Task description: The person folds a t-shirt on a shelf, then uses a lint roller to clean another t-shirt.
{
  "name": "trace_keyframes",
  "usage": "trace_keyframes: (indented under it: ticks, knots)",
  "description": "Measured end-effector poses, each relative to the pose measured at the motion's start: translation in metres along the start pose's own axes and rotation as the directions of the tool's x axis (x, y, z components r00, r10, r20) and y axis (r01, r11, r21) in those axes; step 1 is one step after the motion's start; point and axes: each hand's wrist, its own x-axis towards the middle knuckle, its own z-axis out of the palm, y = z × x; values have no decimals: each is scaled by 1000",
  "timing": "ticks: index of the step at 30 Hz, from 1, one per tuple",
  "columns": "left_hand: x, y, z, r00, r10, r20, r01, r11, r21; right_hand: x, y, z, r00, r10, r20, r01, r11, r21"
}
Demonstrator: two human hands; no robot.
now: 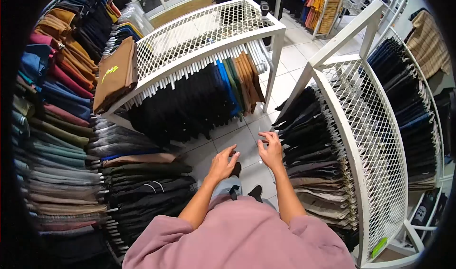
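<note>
My left hand (222,164) is held out in front of my body above the tiled floor, its thumb apart from the fingers and nothing in it. To its right hovers my right hand (270,150), also empty, with loosely bent fingers spread. Closest to the right hand are dark trousers (308,131) hanging on the right-hand rack, though I see no contact. Dark folded-over garments (147,183) hang to the left of my left hand. Ahead, a row of black trousers (180,103) hangs beneath a white mesh-topped rack (199,46).
A stack of brown garments (115,74) lies on the front rack's left end. White mesh shelving (365,103) tops the right rack. Colourful clothes (66,74) fill the left side. Floor tiles (237,141) show between the racks, with my shoe (255,192) on them.
</note>
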Motion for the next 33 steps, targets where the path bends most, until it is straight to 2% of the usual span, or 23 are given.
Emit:
trace_keyframes:
  ticks: [1,5,10,12,14,16,18,19,21,22,25,29,33]
  knots:
    - [8,0,1,1000,-6,-4,6,1000,0,6,2,1,998,58,21,-58,998,19]
    - [34,-3,8,999,-37,36,37,999,-12,48,18,13,997,61,48,-62,998,15]
    - [115,-12,21,996,-5,94,10,998,-59,135,41,39,992,101,79,-101,995,2]
    - [164,-17,26,986,163,15,-163,987,-14,175,58,53,998,31,55,-33,999,23]
    - [216,-19,26,946,318,-56,-314,946,78,213,72,66,999,34,38,-35,999,9]
    - [268,-12,17,937,344,-56,-335,934,121,255,88,81,1000,19,7,-20,1000,3]
    - [318,-18,18,942,325,-84,-317,943,98,287,108,98,998,-35,-52,29,993,-113]
    - [342,-17,16,943,323,-76,-315,944,99,302,112,102,998,-27,-53,21,994,-111]
    - [373,-18,11,909,415,-35,-360,826,434,316,119,111,985,-152,-82,129,964,-234]
    - [381,-22,12,910,413,-27,-361,824,436,320,122,115,986,-144,-85,121,966,-231]
    - [399,-35,18,862,487,-139,-338,757,560,333,122,123,997,-52,-50,40,975,-220]
    - [403,-48,23,883,460,-91,-340,761,552,345,122,138,996,48,-76,-60,985,-162]
    - [402,-46,20,888,451,-90,-343,779,524,353,129,149,995,-32,-98,6,967,-255]
